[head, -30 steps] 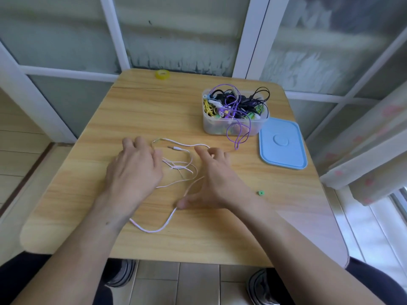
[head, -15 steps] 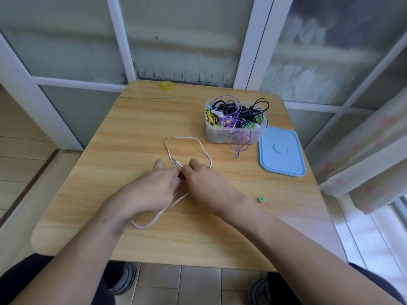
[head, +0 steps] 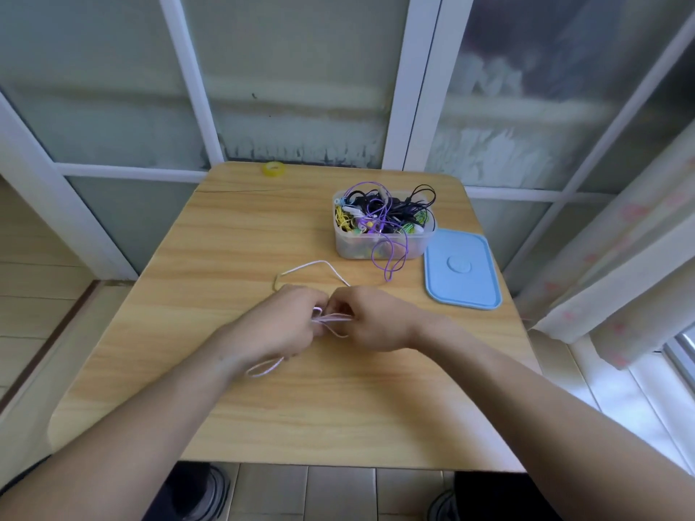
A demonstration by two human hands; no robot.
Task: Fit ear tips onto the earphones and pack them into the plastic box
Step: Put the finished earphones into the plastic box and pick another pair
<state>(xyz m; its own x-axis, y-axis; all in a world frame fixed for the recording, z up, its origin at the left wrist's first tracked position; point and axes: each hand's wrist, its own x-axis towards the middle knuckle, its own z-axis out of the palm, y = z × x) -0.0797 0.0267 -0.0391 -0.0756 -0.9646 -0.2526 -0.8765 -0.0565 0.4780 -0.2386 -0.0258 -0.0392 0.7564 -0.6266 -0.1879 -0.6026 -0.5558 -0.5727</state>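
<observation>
The left hand (head: 280, 323) and right hand (head: 370, 317) both pinch the white earphone cord (head: 325, 267) together above the table (head: 263, 426).

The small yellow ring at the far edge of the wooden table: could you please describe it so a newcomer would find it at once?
Start at the light wooden table and look to its far edge beside the white window frame. There, left of the clear plastic box of tangled earphones, lies a small yellow translucent ring. It is the only thing on that side and lies apart from the box and the flat blue lid.
</observation>
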